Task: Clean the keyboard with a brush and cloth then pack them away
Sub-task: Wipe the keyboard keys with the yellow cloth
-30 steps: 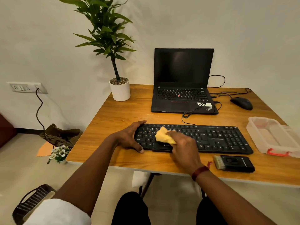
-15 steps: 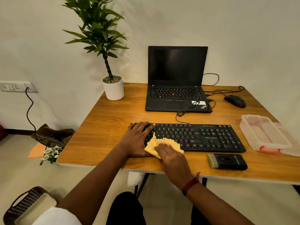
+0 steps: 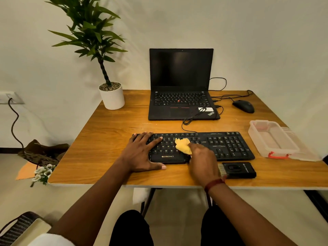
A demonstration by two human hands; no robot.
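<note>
Mostly, cloth (image 3: 183, 146) sticks out beyond right hand (image 3: 204, 160) grip, atop keyboard (image 3: 229, 144).

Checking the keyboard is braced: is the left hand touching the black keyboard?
Touching. The head view shows the left hand resting flat on the black keyboard's left-end keys.

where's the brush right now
In the head view, the brush lies flat near the table's front edge, just in front of the keyboard's right half, beside the right hand.

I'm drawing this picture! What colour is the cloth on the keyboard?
Yellow. The head view shows the cloth in the right hand.
</note>
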